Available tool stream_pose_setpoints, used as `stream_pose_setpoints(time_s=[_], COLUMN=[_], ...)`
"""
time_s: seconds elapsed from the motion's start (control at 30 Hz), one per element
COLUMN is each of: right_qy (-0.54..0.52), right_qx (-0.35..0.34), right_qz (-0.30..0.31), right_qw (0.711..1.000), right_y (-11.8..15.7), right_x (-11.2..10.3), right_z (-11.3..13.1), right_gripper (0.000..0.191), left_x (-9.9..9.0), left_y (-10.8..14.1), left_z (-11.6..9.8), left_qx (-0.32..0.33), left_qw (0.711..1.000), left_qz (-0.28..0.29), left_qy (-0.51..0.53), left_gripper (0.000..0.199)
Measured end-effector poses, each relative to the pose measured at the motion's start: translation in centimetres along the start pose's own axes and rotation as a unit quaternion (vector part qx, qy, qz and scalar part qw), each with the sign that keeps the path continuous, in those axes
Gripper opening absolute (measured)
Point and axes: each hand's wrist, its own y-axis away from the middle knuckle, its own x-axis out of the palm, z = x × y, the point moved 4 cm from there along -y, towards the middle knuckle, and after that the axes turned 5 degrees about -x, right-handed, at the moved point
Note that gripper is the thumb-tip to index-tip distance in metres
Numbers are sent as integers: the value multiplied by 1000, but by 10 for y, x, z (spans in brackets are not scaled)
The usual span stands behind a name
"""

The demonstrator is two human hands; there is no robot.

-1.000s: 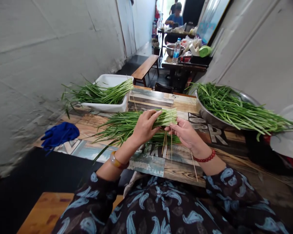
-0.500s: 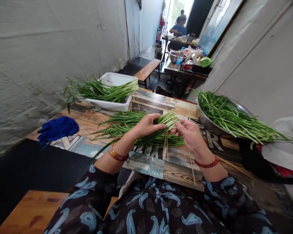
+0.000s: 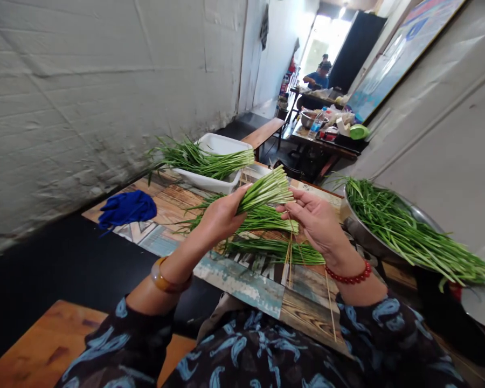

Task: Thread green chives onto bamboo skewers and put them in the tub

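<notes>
My left hand [image 3: 223, 215] is closed around a bunch of garlic chives [image 3: 267, 189], raised above the table with the pale cut ends pointing right. Close to those ends, the fingers of my right hand [image 3: 313, 218] are pinched together. Thin straw strands [image 3: 290, 253] hang down from the right fingers. Beneath the hands, more garlic chives [image 3: 272, 249] lie on the patterned wooden table [image 3: 242, 280]. Another loose straw strand [image 3: 330, 307] lies near the table's front edge.
A white plastic tub [image 3: 210, 180] with chives stands at the far left. Blue gloves [image 3: 128, 209] lie on the left corner. At right, a metal bowl [image 3: 358, 220] overflows with chives. Behind are a bench [image 3: 264, 132], a cluttered table [image 3: 307, 139] and a person [image 3: 319, 80].
My left hand has lifted the bunch slightly and tilted its cut ends upward. My right hand stays beside the ends, the strands hanging below it. The whole view has shifted.
</notes>
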Motion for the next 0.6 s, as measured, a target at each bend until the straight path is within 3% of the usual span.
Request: stream_pose_setpoints(time_s=[0.1,0.3,0.6], right_qy=[15,19,46], right_qx=[-16,-31,-37], right_qz=[2,-49,-71], right_qw=[1000,998,996], right_y=[2,5,6], right_x=[4,4,0], right_z=[1,2,5], right_gripper=[37,32,26], left_x=[-9,-2,-3], left_y=[5,8,8], left_z=[5,5,-1], left_qx=[-2,-6,23], left_qw=[1000,999,996], left_qz=[-14,-34,-73], left_qy=[-15,-24,-35], left_gripper=[70,72,75])
